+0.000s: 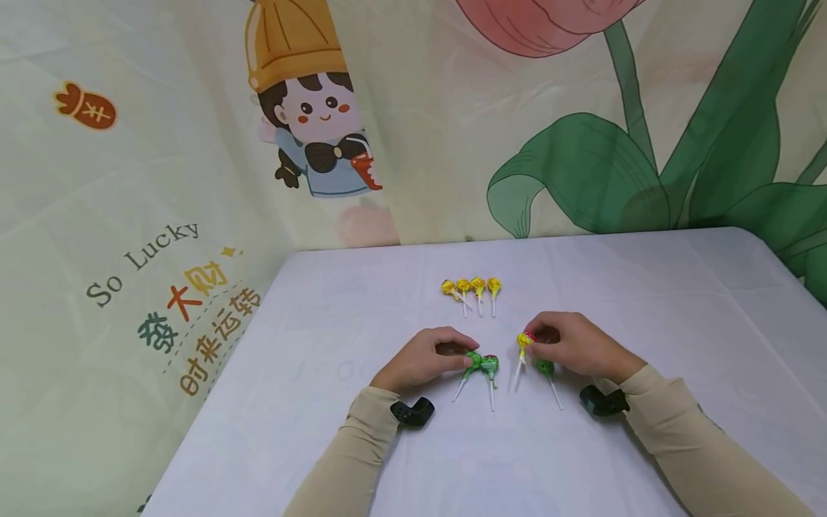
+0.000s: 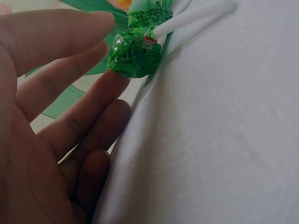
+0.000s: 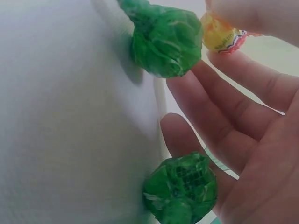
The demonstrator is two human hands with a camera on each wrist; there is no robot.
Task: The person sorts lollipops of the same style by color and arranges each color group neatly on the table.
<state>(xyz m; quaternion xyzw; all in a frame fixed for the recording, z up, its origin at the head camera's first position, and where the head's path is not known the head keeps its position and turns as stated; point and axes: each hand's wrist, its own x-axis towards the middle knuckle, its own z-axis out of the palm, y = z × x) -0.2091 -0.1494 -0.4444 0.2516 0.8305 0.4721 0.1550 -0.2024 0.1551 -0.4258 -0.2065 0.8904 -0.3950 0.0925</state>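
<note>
My right hand (image 1: 571, 345) pinches a yellow-wrapped lollipop (image 1: 522, 341) between thumb and index finger, its white stick slanting downward. A green lollipop (image 1: 545, 368) lies just below that hand. In the right wrist view, one green lollipop head (image 3: 168, 42) is close to the fingers and a second green head (image 3: 180, 191) is near the palm, hidden by the hand in the head view. My left hand (image 1: 426, 357) has its fingertips right at a green lollipop (image 2: 135, 53), with fingers loosely bent. Another green lollipop (image 1: 489, 364) lies just right of it.
Several yellow lollipops (image 1: 478, 285) lie in a row farther back on the white-covered table (image 1: 355, 294), the leftmost with its stick crossing its neighbour's. Behind the table's back edge hangs a printed cloth (image 1: 426, 143). A black wrist camera (image 1: 412, 412) is on the left wrist.
</note>
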